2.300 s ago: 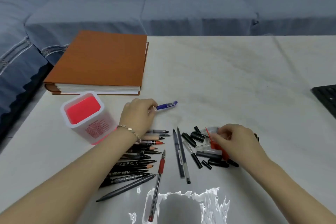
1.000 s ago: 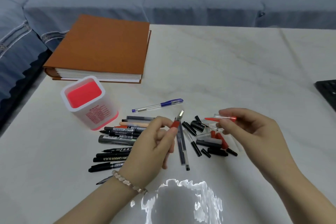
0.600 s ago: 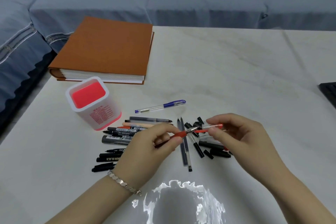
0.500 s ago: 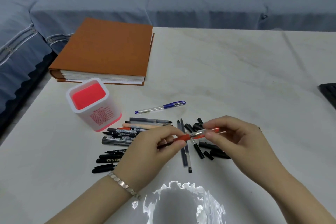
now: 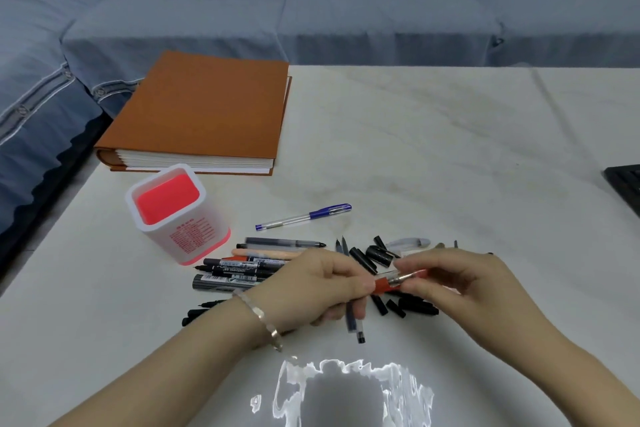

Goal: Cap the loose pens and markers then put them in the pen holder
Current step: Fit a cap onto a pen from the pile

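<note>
Low at frame centre, left hand (image 5: 322, 291) gripping red pen (image 5: 382, 285), right hand (image 5: 460, 282) pinching its clear cap (image 5: 410, 276) over the tip; pen holder (image 5: 180, 215) at left, loose pens (image 5: 242, 270) beside it

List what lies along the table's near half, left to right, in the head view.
Pen holder → pile of markers → left hand → red pen → right hand.
</note>
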`<state>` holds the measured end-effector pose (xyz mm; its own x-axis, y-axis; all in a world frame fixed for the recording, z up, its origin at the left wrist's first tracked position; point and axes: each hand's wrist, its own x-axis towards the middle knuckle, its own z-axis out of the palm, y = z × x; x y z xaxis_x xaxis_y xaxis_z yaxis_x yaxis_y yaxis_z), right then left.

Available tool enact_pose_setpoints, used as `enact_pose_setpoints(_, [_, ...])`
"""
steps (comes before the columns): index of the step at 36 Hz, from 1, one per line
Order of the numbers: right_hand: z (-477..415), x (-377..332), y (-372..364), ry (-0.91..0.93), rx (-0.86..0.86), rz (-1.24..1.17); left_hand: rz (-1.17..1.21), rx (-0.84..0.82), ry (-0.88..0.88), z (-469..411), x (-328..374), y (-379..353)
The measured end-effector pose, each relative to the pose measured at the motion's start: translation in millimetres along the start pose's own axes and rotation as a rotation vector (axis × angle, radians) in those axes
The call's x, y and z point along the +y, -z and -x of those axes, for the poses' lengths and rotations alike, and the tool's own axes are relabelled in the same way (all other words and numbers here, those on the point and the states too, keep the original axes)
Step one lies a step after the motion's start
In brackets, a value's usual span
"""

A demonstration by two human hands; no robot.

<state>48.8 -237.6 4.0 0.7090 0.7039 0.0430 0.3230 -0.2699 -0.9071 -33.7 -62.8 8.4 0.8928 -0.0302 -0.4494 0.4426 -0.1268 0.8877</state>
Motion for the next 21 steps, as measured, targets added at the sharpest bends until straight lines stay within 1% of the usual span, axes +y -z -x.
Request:
enact_pose_setpoints(3, [-1.5, 16.6, 4.7, -0.108, 0.039, 0.06, -0.658, 0.232, -0.163, -11.3, -6.3, 6.2])
enact_pose_setpoints(4, [-2.6, 19.8, 6.5, -0.133, 0.074, 0.082, -0.819, 0.317, -0.188, -13.9, -6.4, 11.3])
enact_pose_setpoints(5, [-3.5, 25.4, 8.5, -0.147, 0.108, 0.115, -0.888, 0.395, -0.196, -17.4, -7.1, 17.9])
enact_pose_setpoints(8, [-8.4, 37.7, 10.7, -0.178, 0.184, 0.235, -0.922, 0.576, -0.183, -37.0, -17.9, 45.9])
enact_pose_setpoints(10, [-13.3, 39.3, 8.8, -0.177, 0.19, 0.294, -0.937, 0.643, -0.165, -52.2, -29.3, 66.3])
enact_pose_setpoints(12, [-19.1, 38.2, 3.9, -0.16, 0.159, 0.362, -0.959, 0.673, -0.122, -63.9, -40.1, 81.8])
enact_pose_setpoints(15, [-28.0, 39.2, -5.0, -0.148, 0.094, 0.451, -1.029, 0.638, -0.093, -73.2, -50.5, 91.9])
enact_pose_setpoints(17, [-34.4, 42.0, -12.6, -0.136, 0.049, 0.515, -1.047, 0.642, -0.13, -70.7, -54.2, 93.5])
enact_pose_setpoints(21, [-47.4, 43.1, -26.8, -0.163, -0.045, 0.642, -0.967, 0.709, -0.287, -43.3, -57.5, 87.5])
